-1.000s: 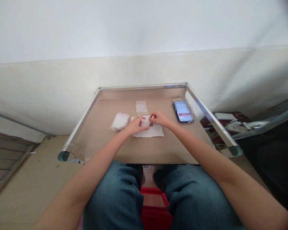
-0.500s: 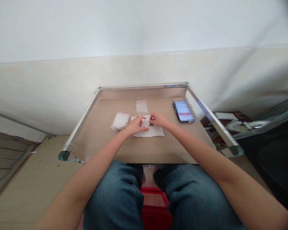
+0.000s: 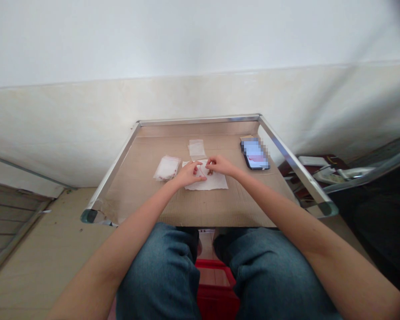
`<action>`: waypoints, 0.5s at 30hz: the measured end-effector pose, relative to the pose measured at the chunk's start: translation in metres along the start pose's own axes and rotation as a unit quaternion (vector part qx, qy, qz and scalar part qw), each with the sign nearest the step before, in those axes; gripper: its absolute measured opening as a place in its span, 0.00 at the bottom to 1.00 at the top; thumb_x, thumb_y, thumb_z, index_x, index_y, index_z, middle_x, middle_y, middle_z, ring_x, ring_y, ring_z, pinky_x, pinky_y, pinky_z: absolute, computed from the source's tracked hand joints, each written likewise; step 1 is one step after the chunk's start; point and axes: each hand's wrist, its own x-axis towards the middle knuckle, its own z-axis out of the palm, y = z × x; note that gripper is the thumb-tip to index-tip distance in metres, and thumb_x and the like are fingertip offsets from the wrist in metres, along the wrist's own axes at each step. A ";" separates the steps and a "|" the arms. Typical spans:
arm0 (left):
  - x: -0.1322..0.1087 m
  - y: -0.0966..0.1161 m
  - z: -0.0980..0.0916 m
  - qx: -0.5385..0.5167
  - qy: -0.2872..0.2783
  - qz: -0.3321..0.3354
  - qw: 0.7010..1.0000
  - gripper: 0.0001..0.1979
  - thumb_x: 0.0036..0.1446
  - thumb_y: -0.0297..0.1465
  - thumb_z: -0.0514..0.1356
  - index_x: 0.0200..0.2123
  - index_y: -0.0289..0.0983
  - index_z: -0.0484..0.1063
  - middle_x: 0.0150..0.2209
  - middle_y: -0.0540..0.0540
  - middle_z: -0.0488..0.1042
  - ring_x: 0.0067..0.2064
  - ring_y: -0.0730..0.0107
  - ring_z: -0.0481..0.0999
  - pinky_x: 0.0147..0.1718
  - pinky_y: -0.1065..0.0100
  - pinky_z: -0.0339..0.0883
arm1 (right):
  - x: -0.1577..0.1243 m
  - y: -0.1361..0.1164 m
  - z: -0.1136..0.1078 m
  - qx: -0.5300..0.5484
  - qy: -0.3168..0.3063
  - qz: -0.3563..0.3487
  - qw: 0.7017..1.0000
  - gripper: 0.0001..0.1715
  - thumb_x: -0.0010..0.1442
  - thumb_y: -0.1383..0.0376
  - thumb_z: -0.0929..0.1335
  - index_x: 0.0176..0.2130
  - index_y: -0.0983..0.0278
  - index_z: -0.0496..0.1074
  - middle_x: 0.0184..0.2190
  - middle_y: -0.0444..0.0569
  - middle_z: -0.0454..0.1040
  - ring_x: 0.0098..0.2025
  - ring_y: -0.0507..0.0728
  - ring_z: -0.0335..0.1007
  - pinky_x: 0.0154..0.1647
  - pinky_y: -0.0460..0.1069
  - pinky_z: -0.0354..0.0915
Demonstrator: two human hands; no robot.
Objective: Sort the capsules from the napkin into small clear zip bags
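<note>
Watching from the side, hardly any shift since a sec ago: both hands sit over the same spot, bags & phone unmoved. A small reddish-brown item (image 3: 209,171) sits btwn the fingertips, just above the middle of a white paper sheet (image 3: 213,183), w/ a thin loop (image 3: 203,170) beside it, too small to make out. R hand (image 3: 220,165) has thumb & fingers pressed together, pinching the item; L hand (image 3: 188,174) curls in close, fingers almost meeting the R, can't tell if it's gripping anything. Just L of the sheet, a clear plastic bag (image 3: 167,168) holds reddish bits, too small to tell what. Past the sheet's far edge lies a flat clear bag (image 3: 196,148). Near the back R corner of the cardboard-lined desk (image 3: 136,200) sits a phone (image 3: 255,154), screen pixelated. Below the front edge, btwn the knees in jeans (image 3: 160,271), shows a red plastic crate (image 3: 215,284).
</note>
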 end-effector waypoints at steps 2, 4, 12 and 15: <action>0.000 0.000 0.000 -0.003 0.000 -0.004 1.000 0.33 0.40 0.44 0.63 0.49 0.33 0.63 0.32 0.46 0.66 0.32 0.71 0.66 0.33 0.68 0.62 | 0.001 0.001 0.002 0.028 -0.011 -0.007 1.000 0.08 0.51 0.67 0.63 0.30 0.68 0.71 0.21 0.48 0.74 0.23 0.50 0.69 0.24 0.41 0.59; 0.000 0.000 0.000 -0.007 -0.001 -0.008 1.000 0.33 0.40 0.44 0.63 0.48 0.33 0.63 0.32 0.46 0.67 0.32 0.71 0.66 0.33 0.68 0.62 | 0.002 0.001 0.003 0.044 -0.020 -0.015 0.999 0.08 0.51 0.67 0.64 0.30 0.68 0.71 0.22 0.48 0.74 0.23 0.50 0.70 0.24 0.42 0.60; 0.000 0.000 -0.001 -0.005 -0.003 -0.007 1.000 0.33 0.40 0.44 0.63 0.48 0.33 0.63 0.30 0.47 0.67 0.31 0.70 0.66 0.33 0.67 0.61 | 0.002 0.000 0.004 0.054 -0.014 -0.027 0.998 0.10 0.52 0.64 0.64 0.29 0.69 0.71 0.21 0.49 0.74 0.23 0.50 0.69 0.23 0.42 0.59; 0.000 -0.002 0.000 -0.004 -0.002 -0.009 1.000 0.33 0.40 0.44 0.63 0.49 0.33 0.62 0.30 0.47 0.67 0.31 0.70 0.66 0.33 0.67 0.61 | 0.001 0.001 0.001 0.010 0.020 -0.010 1.000 0.11 0.53 0.63 0.63 0.31 0.68 0.71 0.20 0.48 0.74 0.22 0.50 0.68 0.22 0.42 0.57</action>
